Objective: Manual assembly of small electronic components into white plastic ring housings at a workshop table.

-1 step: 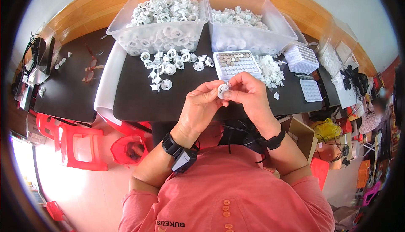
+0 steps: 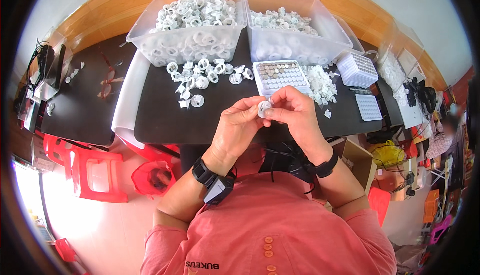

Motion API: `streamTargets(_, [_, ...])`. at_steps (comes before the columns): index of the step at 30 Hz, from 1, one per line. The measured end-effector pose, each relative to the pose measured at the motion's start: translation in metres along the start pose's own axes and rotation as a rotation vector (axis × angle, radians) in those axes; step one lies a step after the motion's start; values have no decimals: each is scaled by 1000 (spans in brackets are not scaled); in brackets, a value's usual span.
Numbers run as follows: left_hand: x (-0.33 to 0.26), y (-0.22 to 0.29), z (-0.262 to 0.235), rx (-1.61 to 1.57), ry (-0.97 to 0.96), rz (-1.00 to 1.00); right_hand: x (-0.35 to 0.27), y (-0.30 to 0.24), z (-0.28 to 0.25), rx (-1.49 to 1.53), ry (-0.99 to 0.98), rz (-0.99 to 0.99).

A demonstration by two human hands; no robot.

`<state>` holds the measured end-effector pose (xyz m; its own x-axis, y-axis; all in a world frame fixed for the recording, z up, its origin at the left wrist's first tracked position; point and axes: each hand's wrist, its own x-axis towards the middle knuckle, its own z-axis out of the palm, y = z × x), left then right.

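A small round white plastic part point(image 2: 264, 108) with a dark slot in it is pinched between both hands above the table's near edge. My left hand point(image 2: 237, 125) grips its left side with thumb and fingers. From the right, my right hand point(image 2: 296, 115) presses thumb and fingertips against the same part; what lies behind its fingers is hidden. Just beyond the hands sits a white tray point(image 2: 287, 81) of small cups, its far rows filled with round metallic discs resembling button cells. Loose white round parts point(image 2: 197, 100) lie to the left of the tray, a few joined to small square pieces.
Two translucent bins point(image 2: 187, 45) point(image 2: 300, 45) full of white parts stand at the back. Right of the tray are a heap of small white pieces point(image 2: 320, 86), stacked white trays point(image 2: 357, 70) and a single tray point(image 2: 369, 107). Red stools point(image 2: 92, 175) stand on the floor at left.
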<state>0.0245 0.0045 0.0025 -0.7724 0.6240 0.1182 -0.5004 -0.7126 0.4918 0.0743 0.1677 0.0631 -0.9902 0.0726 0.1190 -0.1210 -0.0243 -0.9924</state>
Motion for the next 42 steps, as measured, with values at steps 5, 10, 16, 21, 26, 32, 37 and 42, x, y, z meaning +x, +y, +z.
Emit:
streamTargets(5, [4,2,1,73,-21,24,-3,-6,0,109,36,98])
streamTargets(10, [11,-1,-1,101,-1,44,1,4,1,131,78,99])
streamTargets(16, [8,0,-1,112,36,56,4,16,8,153,113,63])
streamTargets(21, [15,0,-8,67,12,29,9,20,10,177,70,81])
streamTargets(26, [14,-2,-2,19,110,30,2,44,22,-469,374,-538])
streamTargets(32, [14,-1,-7,4,64,35,1,35,21,-573,342,-676])
streamTargets(37, [12,-2,-6,22,96,12,2,30,9,-484,235,-569])
streamTargets(42, [12,0,-5,10,92,-11,7,10,1,-248,55,-193])
